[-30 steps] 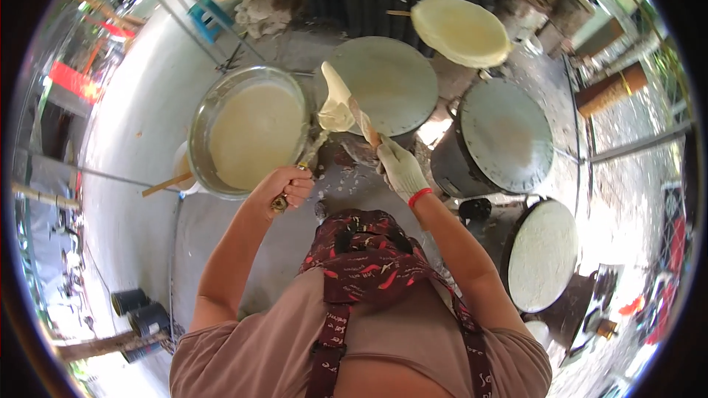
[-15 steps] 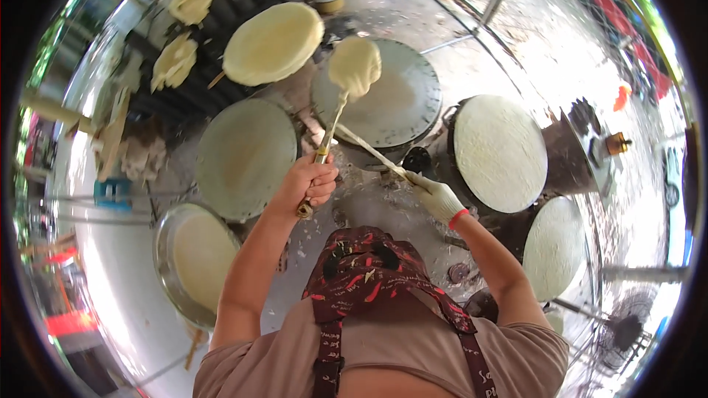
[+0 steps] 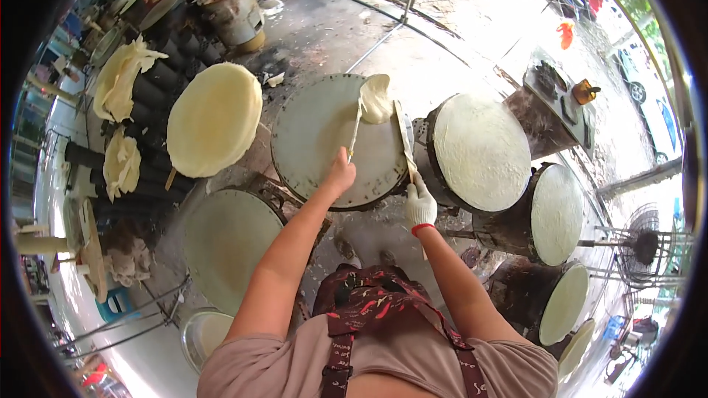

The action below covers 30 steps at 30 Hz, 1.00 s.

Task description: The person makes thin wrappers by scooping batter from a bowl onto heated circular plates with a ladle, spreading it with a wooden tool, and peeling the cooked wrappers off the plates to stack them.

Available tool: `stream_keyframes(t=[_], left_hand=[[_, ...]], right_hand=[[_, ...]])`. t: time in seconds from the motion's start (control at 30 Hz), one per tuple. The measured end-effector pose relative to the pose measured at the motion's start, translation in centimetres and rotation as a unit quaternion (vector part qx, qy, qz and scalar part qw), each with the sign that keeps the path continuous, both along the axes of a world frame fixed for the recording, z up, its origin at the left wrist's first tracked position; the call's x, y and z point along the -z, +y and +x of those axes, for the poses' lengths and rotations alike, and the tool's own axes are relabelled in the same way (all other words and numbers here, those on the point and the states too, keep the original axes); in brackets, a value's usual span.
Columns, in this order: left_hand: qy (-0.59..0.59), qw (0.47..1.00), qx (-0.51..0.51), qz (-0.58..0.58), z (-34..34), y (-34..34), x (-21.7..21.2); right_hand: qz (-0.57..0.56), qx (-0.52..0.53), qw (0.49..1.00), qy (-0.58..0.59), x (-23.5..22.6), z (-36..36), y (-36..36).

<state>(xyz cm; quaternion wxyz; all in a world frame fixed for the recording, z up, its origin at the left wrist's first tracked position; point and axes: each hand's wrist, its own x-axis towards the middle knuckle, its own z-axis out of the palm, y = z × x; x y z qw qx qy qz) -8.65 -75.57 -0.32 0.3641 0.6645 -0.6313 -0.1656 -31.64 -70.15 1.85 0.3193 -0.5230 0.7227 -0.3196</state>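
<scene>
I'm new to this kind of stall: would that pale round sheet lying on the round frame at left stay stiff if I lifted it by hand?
Probably not. The pale round sheet looks very thin, and similar sheets nearby lie crumpled and folded, so it likely flops. It seems light and apt to tear. The left hand and gloved right hand use sticks instead.

left hand (image 3: 341, 175): ladle (image 3: 375, 99) over round griddle (image 3: 317, 140) | gloved right hand (image 3: 420, 203): flat stick (image 3: 403, 136)

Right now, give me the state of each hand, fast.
Left hand: bare, closed on the thin handle of a ladle of pale batter over the round griddle.
Right hand: white-gloved, closed on a flat stick.
</scene>
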Motion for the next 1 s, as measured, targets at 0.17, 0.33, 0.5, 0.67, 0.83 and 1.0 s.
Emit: stream_keyframes(t=[0.17, 0.33, 0.5, 0.67, 0.83, 1.0], left_hand=[[-0.111, 0.964, 0.018, 0.242, 2.2, -3.6, -5.7], [-0.190, 0.955, -0.007, 0.230, 8.8, -3.0, -4.8], [-0.185, 0.955, 0.001, 0.231, 10.7, -2.3, -5.0], [-0.172, 0.948, -0.068, 0.261, 12.5, -1.4, -6.8], [-0.242, 0.956, -0.059, 0.153, 14.8, 1.0, -6.0], [-0.255, 0.948, -0.095, 0.163, 17.7, 3.2, -7.3]], right_hand=[[-0.018, 0.011, 0.993, -0.116, 0.6, 3.0, -5.0], [0.097, 0.071, 0.945, -0.305, -2.7, 5.5, -5.4], [0.047, 0.019, 0.978, -0.203, -1.4, 9.8, -6.5], [0.108, 0.077, 0.951, -0.279, -4.5, 7.3, -7.2], [0.150, -0.010, 0.965, -0.215, -4.3, 11.4, -8.9], [0.243, -0.022, 0.946, -0.212, -8.1, 8.2, -9.5]])
